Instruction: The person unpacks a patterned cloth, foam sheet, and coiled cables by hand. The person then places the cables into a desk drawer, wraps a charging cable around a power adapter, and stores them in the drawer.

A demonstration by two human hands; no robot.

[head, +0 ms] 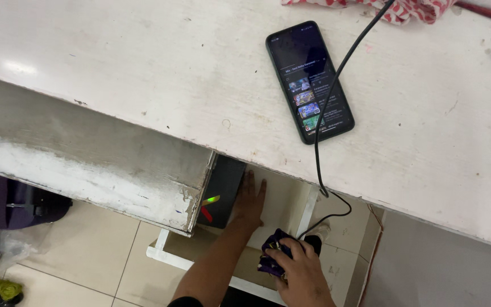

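Note:
I look down past the front edge of a worn white worktable (160, 74). Under it, my left hand (249, 202) reaches forward with fingers flat and spread, resting beside a black box (221, 190) with a green and a red light on its side. My right hand (299, 273) is lower down, closed around a bunched piece of dark purple and gold fabric (271, 256). The fabric sits close to a small black object (313, 241) where a cable ends.
A black smartphone (309, 82) with a lit screen lies on the table. A black cable (328, 113) runs across it and drops over the edge. Red-and-white cloth (370, 7) lies at the back. White frame bars (169, 258) and a tiled floor (86, 250) are below.

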